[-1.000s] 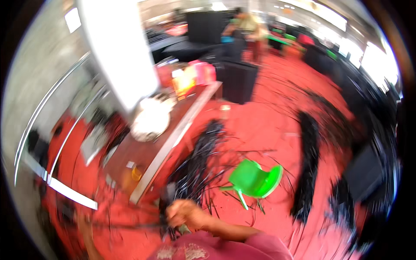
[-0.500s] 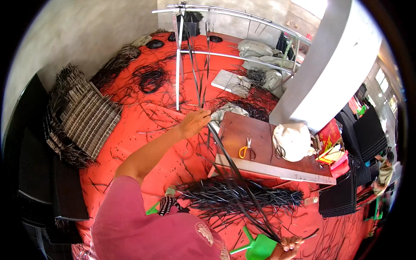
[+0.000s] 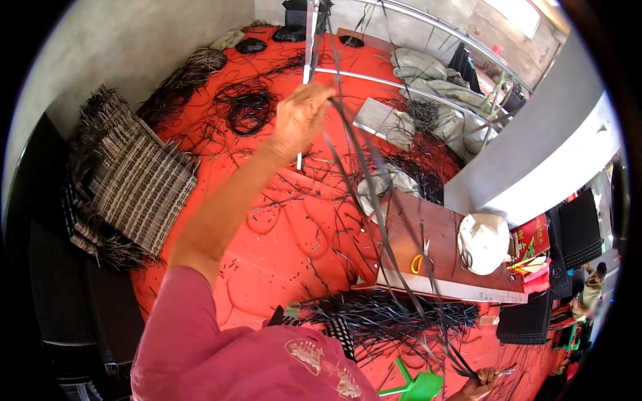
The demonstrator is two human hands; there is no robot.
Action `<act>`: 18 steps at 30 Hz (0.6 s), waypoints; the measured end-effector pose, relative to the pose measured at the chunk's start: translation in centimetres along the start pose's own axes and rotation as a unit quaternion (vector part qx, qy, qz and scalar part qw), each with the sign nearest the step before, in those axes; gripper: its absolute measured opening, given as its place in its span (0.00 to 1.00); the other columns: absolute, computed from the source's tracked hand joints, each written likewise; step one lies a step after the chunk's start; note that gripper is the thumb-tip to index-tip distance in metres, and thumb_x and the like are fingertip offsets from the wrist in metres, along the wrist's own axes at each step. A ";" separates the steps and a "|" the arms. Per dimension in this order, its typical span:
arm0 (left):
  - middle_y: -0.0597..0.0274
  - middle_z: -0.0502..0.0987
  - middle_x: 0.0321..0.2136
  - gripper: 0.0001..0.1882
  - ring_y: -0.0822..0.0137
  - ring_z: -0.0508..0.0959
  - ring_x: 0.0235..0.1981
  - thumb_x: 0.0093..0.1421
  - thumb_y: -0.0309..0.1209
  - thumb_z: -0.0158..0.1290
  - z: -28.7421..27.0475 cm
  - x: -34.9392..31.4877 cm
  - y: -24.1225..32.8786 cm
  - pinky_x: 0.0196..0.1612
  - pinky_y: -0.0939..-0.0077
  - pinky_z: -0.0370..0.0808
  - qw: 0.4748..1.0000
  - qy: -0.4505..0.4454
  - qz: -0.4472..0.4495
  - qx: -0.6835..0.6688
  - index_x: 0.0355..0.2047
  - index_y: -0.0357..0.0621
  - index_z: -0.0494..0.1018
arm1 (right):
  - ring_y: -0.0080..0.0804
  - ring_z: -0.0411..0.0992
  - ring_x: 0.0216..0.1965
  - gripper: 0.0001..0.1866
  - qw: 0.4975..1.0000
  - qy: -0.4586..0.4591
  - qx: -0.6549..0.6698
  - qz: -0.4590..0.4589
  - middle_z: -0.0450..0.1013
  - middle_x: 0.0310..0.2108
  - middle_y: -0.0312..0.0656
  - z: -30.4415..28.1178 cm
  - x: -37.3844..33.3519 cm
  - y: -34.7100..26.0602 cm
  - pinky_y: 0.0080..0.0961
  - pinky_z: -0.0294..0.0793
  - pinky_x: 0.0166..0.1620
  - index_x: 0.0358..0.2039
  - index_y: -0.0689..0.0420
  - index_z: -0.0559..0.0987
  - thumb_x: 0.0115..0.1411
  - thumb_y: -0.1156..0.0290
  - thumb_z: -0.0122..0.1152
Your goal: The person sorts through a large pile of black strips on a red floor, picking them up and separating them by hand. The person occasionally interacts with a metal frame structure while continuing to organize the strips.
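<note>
My left hand (image 3: 301, 117) is raised in front of the rack's pale metal post (image 3: 309, 40), its fingers closed around long black flat strips (image 3: 384, 234). The strips run slanting down to the lower right, spread slightly apart. At that end my right hand (image 3: 483, 383) is closed around them, with short ends poking out past its fingers. Under the strips lies a loose pile of cut black strips (image 3: 401, 314) on the red floor sheet. A brown table (image 3: 411, 217) stands behind them, carrying scissors with yellow handles (image 3: 416, 264).
A white cloth bundle (image 3: 483, 244) sits on the table beside a red packet (image 3: 531, 237). Woven mats (image 3: 140, 190) are stacked at left. A green plastic object (image 3: 424, 386) is near my right hand. Coiled strips (image 3: 249, 113), sacks (image 3: 421, 63) and a white pillar (image 3: 535, 140) stand further off.
My left hand has moved up along the strips, toward the rack post. My right hand has shifted right with the strip ends, and the view has turned slightly.
</note>
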State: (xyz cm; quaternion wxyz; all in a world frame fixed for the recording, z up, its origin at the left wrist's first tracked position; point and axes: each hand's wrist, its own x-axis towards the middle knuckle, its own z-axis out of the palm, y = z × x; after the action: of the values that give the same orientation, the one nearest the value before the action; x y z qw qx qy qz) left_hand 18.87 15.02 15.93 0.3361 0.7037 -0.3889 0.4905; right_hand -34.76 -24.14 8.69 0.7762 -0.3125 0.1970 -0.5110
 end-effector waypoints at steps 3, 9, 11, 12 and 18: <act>0.55 0.70 0.44 0.18 0.56 0.72 0.44 0.50 0.23 0.49 0.8 -1.6 4.0 0.44 0.67 0.73 0.984 -0.108 0.133 -0.041 0.43 0.41 0.69 | 0.14 0.45 0.14 0.15 0.991 -0.127 -0.014 0.036 0.48 0.14 0.27 -1.5 3.4 4.5 0.13 0.46 0.17 0.21 0.53 0.59 0.65 0.65 0.42; 0.53 0.61 0.53 0.25 0.50 0.63 0.54 0.45 0.28 0.51 -1.7 -10.5 1.9 0.50 0.64 0.67 0.925 -0.354 0.119 -0.070 0.47 0.45 0.66 | 0.12 0.41 0.09 0.16 0.982 -0.074 -0.135 0.112 0.45 0.11 0.25 7.9 6.9 17.6 0.13 0.39 0.10 0.20 0.51 0.63 0.62 0.59 0.47; 0.52 0.62 0.52 0.22 0.52 0.65 0.52 0.46 0.27 0.51 -2.4 -15.1 -3.0 0.49 0.64 0.67 0.902 -0.425 0.039 -0.067 0.45 0.44 0.67 | 0.12 0.41 0.09 0.16 0.974 -0.066 -0.179 0.125 0.46 0.10 0.24 9.8 7.7 23.5 0.13 0.38 0.11 0.19 0.50 0.63 0.60 0.59 0.50; 0.52 0.63 0.51 0.20 0.54 0.66 0.50 0.47 0.27 0.51 -3.2 -17.2 -5.3 0.48 0.64 0.68 0.872 -0.487 -0.009 -0.051 0.43 0.43 0.67 | 0.12 0.42 0.10 0.16 0.965 -0.051 -0.213 0.147 0.46 0.10 0.24 10.8 8.2 26.4 0.13 0.38 0.11 0.18 0.50 0.63 0.60 0.59 0.50; 0.58 0.70 0.38 0.09 0.58 0.73 0.38 0.53 0.30 0.51 -8.0 -16.6 -19.9 0.40 0.69 0.72 0.843 -0.498 -0.197 -0.044 0.34 0.40 0.70 | 0.12 0.46 0.09 0.13 0.915 -0.145 -0.283 0.249 0.51 0.11 0.26 15.8 10.2 43.1 0.11 0.42 0.10 0.20 0.50 0.65 0.59 0.61 0.52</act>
State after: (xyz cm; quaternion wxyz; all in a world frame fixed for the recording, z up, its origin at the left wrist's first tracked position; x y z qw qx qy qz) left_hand 29.23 34.88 0.64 0.2176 0.8997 -0.3779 -0.0198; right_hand 8.05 -16.87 -9.29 0.7773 -0.5305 0.2902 -0.1736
